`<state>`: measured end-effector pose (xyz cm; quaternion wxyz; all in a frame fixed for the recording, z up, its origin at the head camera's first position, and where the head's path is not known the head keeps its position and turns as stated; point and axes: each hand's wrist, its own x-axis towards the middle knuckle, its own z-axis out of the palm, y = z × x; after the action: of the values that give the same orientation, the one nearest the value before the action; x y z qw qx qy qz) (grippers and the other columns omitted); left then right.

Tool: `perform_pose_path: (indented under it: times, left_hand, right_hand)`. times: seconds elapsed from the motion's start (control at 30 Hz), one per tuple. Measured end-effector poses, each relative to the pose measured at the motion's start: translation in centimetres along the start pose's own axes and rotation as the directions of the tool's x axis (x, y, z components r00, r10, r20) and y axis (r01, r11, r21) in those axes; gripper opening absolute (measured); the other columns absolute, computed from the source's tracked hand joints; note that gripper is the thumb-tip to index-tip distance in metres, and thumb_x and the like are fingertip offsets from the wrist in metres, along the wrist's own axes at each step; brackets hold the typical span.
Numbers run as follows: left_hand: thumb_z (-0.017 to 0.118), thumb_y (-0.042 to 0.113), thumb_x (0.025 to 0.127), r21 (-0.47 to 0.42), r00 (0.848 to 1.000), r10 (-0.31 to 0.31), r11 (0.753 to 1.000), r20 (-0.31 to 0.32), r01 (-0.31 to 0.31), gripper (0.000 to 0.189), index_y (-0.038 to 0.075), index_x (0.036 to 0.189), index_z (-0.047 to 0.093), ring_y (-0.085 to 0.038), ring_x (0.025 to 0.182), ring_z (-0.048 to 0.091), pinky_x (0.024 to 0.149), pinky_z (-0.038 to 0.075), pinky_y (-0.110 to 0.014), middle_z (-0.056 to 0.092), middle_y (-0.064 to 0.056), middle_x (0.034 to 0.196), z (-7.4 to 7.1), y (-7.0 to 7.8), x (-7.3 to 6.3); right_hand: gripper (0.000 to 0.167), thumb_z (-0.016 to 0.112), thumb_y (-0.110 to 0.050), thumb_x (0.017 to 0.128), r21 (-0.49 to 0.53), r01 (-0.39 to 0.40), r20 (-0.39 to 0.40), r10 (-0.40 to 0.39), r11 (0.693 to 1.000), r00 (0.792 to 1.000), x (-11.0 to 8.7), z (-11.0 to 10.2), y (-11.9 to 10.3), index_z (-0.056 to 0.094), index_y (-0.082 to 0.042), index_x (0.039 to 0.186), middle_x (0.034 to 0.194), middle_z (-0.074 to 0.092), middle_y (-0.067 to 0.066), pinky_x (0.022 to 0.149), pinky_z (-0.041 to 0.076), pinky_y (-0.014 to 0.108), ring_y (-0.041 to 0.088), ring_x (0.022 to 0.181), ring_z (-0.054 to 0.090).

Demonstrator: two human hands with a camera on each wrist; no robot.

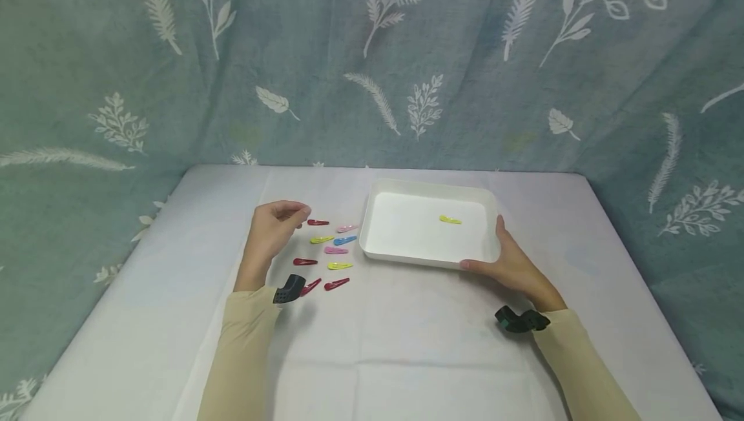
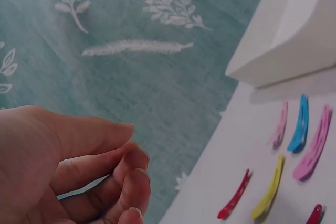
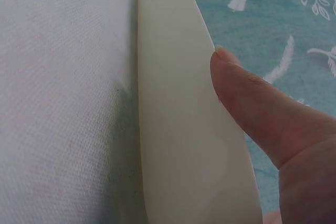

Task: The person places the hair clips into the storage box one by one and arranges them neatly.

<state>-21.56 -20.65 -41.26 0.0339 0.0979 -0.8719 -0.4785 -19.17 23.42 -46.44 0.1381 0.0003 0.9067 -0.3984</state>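
My right hand (image 1: 514, 266) grips the near right corner of a white rectangular tray (image 1: 407, 227). Its thumb (image 3: 236, 85) lies against the rim in the right wrist view. Inside the tray lies one yellow snap hair clip (image 1: 450, 219). Left of the tray, my left hand (image 1: 273, 227) hovers with loosely bent fingers, thumb tip close to the index finger. No object shows between them. Closest to it is a dark red hair clip (image 1: 318, 222). Around that lie a blue clip (image 1: 345, 240), a yellow clip (image 1: 321, 239) and a pink clip (image 1: 336, 250).
Several more red, yellow and pink hair clips (image 1: 337, 284) are spread on the white-covered table (image 1: 442, 343). A teal cloth with white leaf prints (image 1: 325, 40) hangs behind and at both sides. Each wrist carries a black camera mount (image 1: 522, 320).
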Motion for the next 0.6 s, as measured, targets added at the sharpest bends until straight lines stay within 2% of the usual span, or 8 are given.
perform_pose_path:
  times: [0.17, 0.3, 0.5, 0.6]
  left_hand:
    - [0.066, 0.033, 0.101, 0.033, 0.999, -0.036, 0.999, 0.006, 0.036, 0.035, 0.007, 0.124, 0.072, -0.030, 0.104, 0.069, 0.096, 0.052, -0.043, 0.074, -0.016, 0.120, 0.3, -0.9, 0.7]
    - [0.065, 0.032, 0.101, 0.077, 0.999, -0.041, 0.996, 0.023, 0.040, 0.036, 0.005, 0.124, 0.072, -0.031, 0.101, 0.070, 0.089, 0.053, -0.038, 0.074, -0.017, 0.118, 0.3, -1.6, 1.0]
    - [0.063, 0.034, 0.102, 0.129, 0.993, -0.093, 0.988, 0.069, 0.084, 0.040, 0.004, 0.127, 0.069, -0.032, 0.102, 0.069, 0.090, 0.051, -0.040, 0.071, -0.018, 0.123, 0.5, -2.2, 1.1]
    - [0.063, 0.034, 0.101, 0.151, 0.991, -0.113, 0.983, 0.076, 0.101, 0.039, 0.004, 0.126, 0.069, -0.030, 0.096, 0.068, 0.085, 0.051, -0.037, 0.072, -0.018, 0.117, 0.6, -2.6, 1.1]
  right_hand:
    - [0.147, 0.084, -0.060, 0.078, 0.002, 0.005, 0.004, -0.005, 1.000, 1.000, 0.0, -0.1, -0.2, -0.026, -0.007, 0.160, 0.172, -0.004, 0.028, 0.124, 0.016, 0.067, 0.049, 0.159, 0.005]
    - [0.146, 0.084, -0.060, 0.078, 0.004, 0.016, 0.000, -0.016, 1.000, 1.000, -0.1, -0.1, 0.0, -0.026, -0.007, 0.160, 0.172, -0.005, 0.027, 0.124, 0.016, 0.067, 0.048, 0.160, 0.005]
    - [0.145, 0.084, -0.058, 0.079, 0.015, 0.025, 0.010, -0.025, 1.000, 1.000, -0.1, -0.2, 0.2, -0.026, -0.009, 0.160, 0.172, -0.007, 0.026, 0.125, 0.014, 0.067, 0.048, 0.160, 0.003]
    - [0.145, 0.084, -0.058, 0.079, 0.011, 0.028, 0.010, -0.029, 1.000, 1.000, -0.1, -0.2, 0.1, -0.026, -0.008, 0.160, 0.172, -0.007, 0.026, 0.124, 0.015, 0.067, 0.048, 0.160, 0.003]
